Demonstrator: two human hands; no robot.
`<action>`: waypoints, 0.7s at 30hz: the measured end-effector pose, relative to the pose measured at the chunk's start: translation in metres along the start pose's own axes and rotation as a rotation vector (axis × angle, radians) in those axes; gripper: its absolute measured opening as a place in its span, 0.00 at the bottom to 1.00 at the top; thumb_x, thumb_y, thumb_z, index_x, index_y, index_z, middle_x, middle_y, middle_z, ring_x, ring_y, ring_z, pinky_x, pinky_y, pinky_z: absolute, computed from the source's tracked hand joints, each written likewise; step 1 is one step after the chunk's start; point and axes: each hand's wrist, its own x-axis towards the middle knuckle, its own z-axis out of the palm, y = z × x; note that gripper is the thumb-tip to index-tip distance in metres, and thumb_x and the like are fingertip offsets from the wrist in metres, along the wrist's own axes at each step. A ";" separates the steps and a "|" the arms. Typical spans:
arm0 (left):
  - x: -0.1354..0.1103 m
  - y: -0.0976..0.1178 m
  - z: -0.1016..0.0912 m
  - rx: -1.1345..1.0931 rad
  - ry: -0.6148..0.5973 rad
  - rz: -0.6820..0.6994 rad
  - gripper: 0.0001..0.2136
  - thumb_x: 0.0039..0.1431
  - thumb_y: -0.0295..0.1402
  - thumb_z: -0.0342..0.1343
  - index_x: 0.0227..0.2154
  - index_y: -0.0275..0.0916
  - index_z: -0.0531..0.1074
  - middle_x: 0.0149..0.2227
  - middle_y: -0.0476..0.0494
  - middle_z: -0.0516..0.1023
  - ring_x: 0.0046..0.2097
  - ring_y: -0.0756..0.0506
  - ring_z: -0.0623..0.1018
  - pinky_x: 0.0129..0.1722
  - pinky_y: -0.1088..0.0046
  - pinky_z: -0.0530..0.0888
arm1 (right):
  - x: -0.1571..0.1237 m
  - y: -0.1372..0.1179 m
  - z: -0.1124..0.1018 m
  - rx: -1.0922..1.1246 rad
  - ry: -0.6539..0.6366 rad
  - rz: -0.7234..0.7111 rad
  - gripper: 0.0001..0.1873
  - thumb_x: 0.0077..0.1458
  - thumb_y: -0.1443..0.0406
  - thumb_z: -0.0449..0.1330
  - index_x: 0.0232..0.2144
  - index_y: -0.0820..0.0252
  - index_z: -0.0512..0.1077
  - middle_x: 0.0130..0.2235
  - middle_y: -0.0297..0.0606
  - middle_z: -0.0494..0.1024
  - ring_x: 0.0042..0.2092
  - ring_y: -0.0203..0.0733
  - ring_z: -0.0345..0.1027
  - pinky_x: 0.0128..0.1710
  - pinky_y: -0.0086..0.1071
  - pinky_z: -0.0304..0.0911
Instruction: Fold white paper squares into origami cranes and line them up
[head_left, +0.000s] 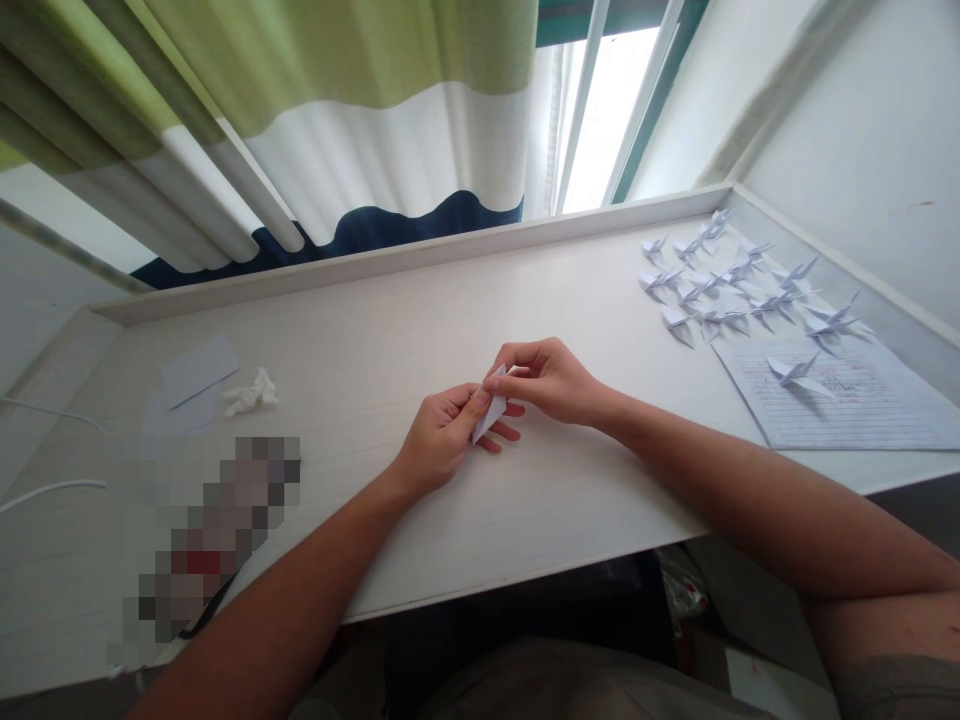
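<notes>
A small folded piece of white paper is held between both hands over the middle of the desk. My left hand pinches its lower left side, thumb on top and the other fingers reaching underneath. My right hand is closed on the upper corner with thumb and fingertips. Part of the paper is hidden by the fingers. Several white folded paper cranes stand at the far right of the desk, and one more crane rests on a lined, written sheet.
The lined sheet lies at the desk's right edge. On the left are flat paper pieces, a crumpled white tissue and a pixelated object. A raised rim borders the white desk; a curtain hangs behind.
</notes>
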 end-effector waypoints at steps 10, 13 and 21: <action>-0.001 0.001 -0.001 -0.016 -0.021 -0.003 0.22 0.67 0.51 0.61 0.44 0.32 0.79 0.46 0.31 0.87 0.37 0.40 0.88 0.30 0.70 0.83 | 0.001 -0.001 0.001 -0.116 0.052 -0.133 0.15 0.65 0.60 0.62 0.27 0.61 0.77 0.30 0.34 0.77 0.33 0.36 0.69 0.38 0.33 0.67; -0.001 0.000 -0.001 -0.021 -0.010 -0.004 0.22 0.67 0.51 0.61 0.44 0.32 0.78 0.46 0.31 0.87 0.38 0.38 0.88 0.31 0.69 0.83 | 0.003 0.000 -0.001 -0.045 0.051 -0.096 0.15 0.65 0.61 0.58 0.29 0.61 0.78 0.32 0.36 0.79 0.36 0.38 0.71 0.42 0.35 0.69; 0.002 -0.003 -0.003 -0.083 0.023 -0.015 0.24 0.67 0.50 0.61 0.50 0.32 0.78 0.48 0.30 0.87 0.39 0.38 0.88 0.32 0.67 0.84 | 0.005 0.003 -0.008 0.037 0.035 -0.068 0.12 0.63 0.59 0.63 0.33 0.61 0.81 0.34 0.38 0.81 0.38 0.40 0.73 0.45 0.38 0.71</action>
